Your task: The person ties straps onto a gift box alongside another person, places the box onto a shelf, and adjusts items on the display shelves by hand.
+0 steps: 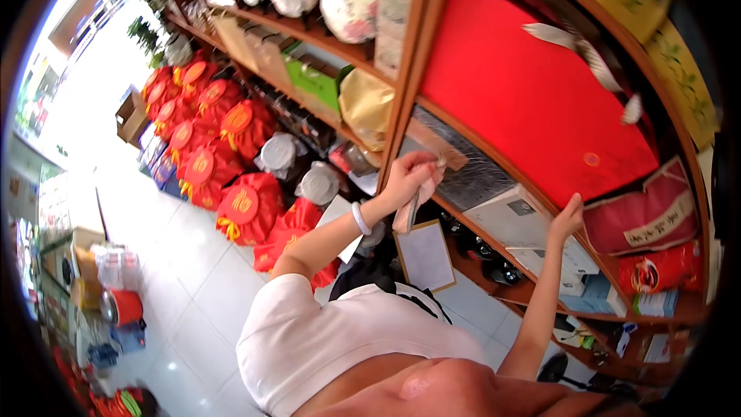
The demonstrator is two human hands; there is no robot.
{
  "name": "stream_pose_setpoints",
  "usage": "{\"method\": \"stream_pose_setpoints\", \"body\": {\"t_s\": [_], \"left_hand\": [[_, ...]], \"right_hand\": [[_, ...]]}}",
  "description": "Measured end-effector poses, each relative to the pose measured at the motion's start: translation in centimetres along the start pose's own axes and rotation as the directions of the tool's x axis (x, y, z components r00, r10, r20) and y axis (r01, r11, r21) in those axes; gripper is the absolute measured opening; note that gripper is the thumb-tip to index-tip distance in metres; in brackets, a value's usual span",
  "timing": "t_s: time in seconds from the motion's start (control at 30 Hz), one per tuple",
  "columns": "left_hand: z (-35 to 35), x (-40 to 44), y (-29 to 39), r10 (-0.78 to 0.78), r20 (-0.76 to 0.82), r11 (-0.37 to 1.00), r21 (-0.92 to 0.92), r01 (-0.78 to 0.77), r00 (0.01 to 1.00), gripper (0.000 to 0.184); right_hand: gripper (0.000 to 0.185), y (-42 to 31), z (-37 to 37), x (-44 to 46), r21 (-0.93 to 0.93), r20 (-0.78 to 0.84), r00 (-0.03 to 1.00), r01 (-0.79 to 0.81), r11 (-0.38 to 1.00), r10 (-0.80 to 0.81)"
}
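My left hand (pixel 417 177), with a pale bracelet at its wrist, is closed around a bunched pinkish cloth (pixel 411 207). It is in front of a shelf compartment holding a dark, plastic-wrapped flat item (pixel 478 170). My right hand (pixel 567 220) is at the lower corner of a large red bag (pixel 532 100) with pale ribbon handles, its fingers pressed together against that corner. Just below my right hand are white boxes (pixel 505 216), and a dark red pouch (pixel 644 212) lies to its right.
Several red cloth-covered jars (pixel 245 208) stand on the tiled floor (pixel 166 278) at the left. Upper shelves hold round wrapped discs (pixel 351 0), a green box (pixel 312 77) and a yellow cloth (pixel 367 108). A framed white board (pixel 426 256) is low between my arms.
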State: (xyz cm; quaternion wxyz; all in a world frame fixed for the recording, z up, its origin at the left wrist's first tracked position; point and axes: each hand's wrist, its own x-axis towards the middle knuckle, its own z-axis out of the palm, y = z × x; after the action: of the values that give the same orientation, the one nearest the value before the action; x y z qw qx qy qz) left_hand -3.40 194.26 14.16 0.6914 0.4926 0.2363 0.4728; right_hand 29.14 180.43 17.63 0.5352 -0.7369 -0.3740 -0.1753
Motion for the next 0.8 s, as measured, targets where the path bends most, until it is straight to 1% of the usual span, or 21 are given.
{"method": "stream_pose_setpoints", "body": {"t_s": [0.03, 0.1, 0.13, 0.17, 0.23, 0.27, 0.3, 0.33, 0.37, 0.4, 0.43, 0.47, 0.5, 0.53, 0.57, 0.63, 0.67, 0.7, 0.73, 0.77, 0.8], "left_hand": [[-1.4, -1.6, -1.4, -0.076, -0.094, 0.995, 0.05, 0.081, 0.993, 0.021], [-5.7, -5.3, -6.2, -0.1, -0.275, 0.983, 0.125, 0.138, 0.956, 0.023], [-9.0, -7.8, -9.7, -0.167, -0.372, 0.934, 0.239, 0.267, 0.913, 0.023], [-12.8, -11.1, -13.2, -0.221, -0.469, 0.853, 0.332, 0.402, 0.855, 0.024], [-19.6, -19.4, -16.6, -0.443, -0.659, 0.71, 0.156, 0.687, 0.608, 0.023], [-26.2, -25.8, -21.8, -0.401, -0.742, 0.553, 0.271, 0.788, 0.537, 0.02], [-28.9, -30.9, -20.6, -0.313, -0.586, -0.123, 0.805, 0.58, 0.747, 0.022], [-29.8, -35.1, -19.4, -0.363, -0.807, 0.266, 0.39, 0.882, 0.466, 0.022], [-30.8, -39.2, -18.2, -0.365, -0.923, 0.616, -0.139, 0.775, 0.124, 0.022], [-34.4, -44.8, -21.3, -0.38, -0.902, 0.814, -0.22, 0.538, 0.205, 0.024], [-32.8, -46.1, -16.2, -0.373, -0.921, 0.598, -0.145, 0.788, 0.114, 0.025], [-30.6, -46.7, -12.2, -0.345, -0.935, 0.615, -0.16, 0.773, 0.081, 0.027], [-29.2, -47.7, -10.0, -0.317, -0.947, 0.627, -0.172, 0.76, 0.047, 0.03], [-29.5, -49.6, -10.0, -0.307, -0.952, 0.622, -0.187, 0.761, 0.017, 0.03], [-30.0, -51.2, -10.4, -0.293, -0.954, 0.637, -0.147, 0.757, 0.06, 0.029], [-28.2, -51.0, -8.4, -0.219, -0.966, 0.672, -0.047, 0.739, 0.137, 0.026], [-27.7, -50.7, -8.6, -0.295, -0.938, 0.871, -0.186, 0.454, 0.181, 0.024], [-26.8, -50.0, -8.1, -0.275, -0.94, 0.821, -0.12, 0.558, 0.203, 0.023], [-25.5, -48.7, -7.1, -0.259, -0.95, 0.796, -0.108, 0.596, 0.174, 0.024], [-25.7, -48.7, -7.7, -0.237, -0.934, 0.805, -0.034, 0.593, 0.268, 0.027], [-25.6, -48.2, -7.8, -0.163, -0.945, 0.758, 0.064, 0.649, 0.283, 0.029]], "right_hand": [[0.041, 0.2, 0.4, -0.1, -0.093, -0.056, 0.994, 0.083, 0.992, -0.088], [0.042, 0.5, 0.4, -0.1, -0.189, -0.053, 0.992, 0.106, 0.976, -0.118], [0.042, 0.3, 0.4, 0.0, -0.199, -0.034, 0.991, 0.119, 0.973, -0.128], [0.043, 0.7, 0.5, 0.1, -0.203, -0.05, 0.979, 0.182, 0.962, -0.196], [0.045, 1.3, 0.4, 0.2, -0.232, -0.014, 0.985, 0.162, 0.959, -0.17], [0.047, 1.2, 0.4, 0.2, -0.208, 0.006, 0.993, 0.119, 0.971, -0.121], [0.049, 0.8, 0.4, 0.2, -0.186, 0.022, 0.997, 0.077, 0.98, -0.074], [0.052, -0.5, 0.5, 0.0, -0.176, -0.003, 0.993, 0.118, 0.977, -0.12], [0.052, -0.2, 0.6, 0.3, -0.159, 0.014, 0.991, 0.134, 0.978, -0.133], [0.055, 0.5, 0.6, 0.8, -0.244, 0.0, 0.995, 0.095, 0.965, -0.098], [0.057, 1.4, 0.8, 0.7, -0.323, -0.015, 0.998, 0.05, 0.945, -0.058], [0.06, 1.4, 0.7, 0.7, -0.314, 0.017, 1.0, 0.008, 0.949, -0.003], [0.052, 2.5, 0.9, 1.0, -0.318, 0.017, 0.996, 0.093, 0.944, -0.092], [0.052, 4.1, 1.0, 1.6, -0.387, 0.04, 0.997, 0.079, 0.919, -0.069], [0.052, 4.9, 1.1, 2.0, -0.455, 0.054, 0.997, 0.067, 0.888, -0.047], [0.048, 3.6, 0.4, 1.8, -0.432, 0.135, 0.99, 0.092, 0.897, -0.037], [0.045, 3.0, 0.1, 1.1, -0.415, 0.196, 0.98, 0.113, 0.903, -0.032], [0.045, 2.5, -0.3, -0.4, -0.413, 0.196, 0.98, 0.1, 0.905, -0.019], [0.041, 1.5, -0.8, -2.0, -0.214, 0.109, 0.991, 0.094, 0.972, -0.071], [0.038, -0.1, -1.0, -3.3, -0.001, 0.008, 0.994, 0.113, 0.994, -0.113], [0.037, -3.7, -2.6, -5.8, 0.021, -0.004, 0.988, 0.152, 0.988, -0.152]]}}
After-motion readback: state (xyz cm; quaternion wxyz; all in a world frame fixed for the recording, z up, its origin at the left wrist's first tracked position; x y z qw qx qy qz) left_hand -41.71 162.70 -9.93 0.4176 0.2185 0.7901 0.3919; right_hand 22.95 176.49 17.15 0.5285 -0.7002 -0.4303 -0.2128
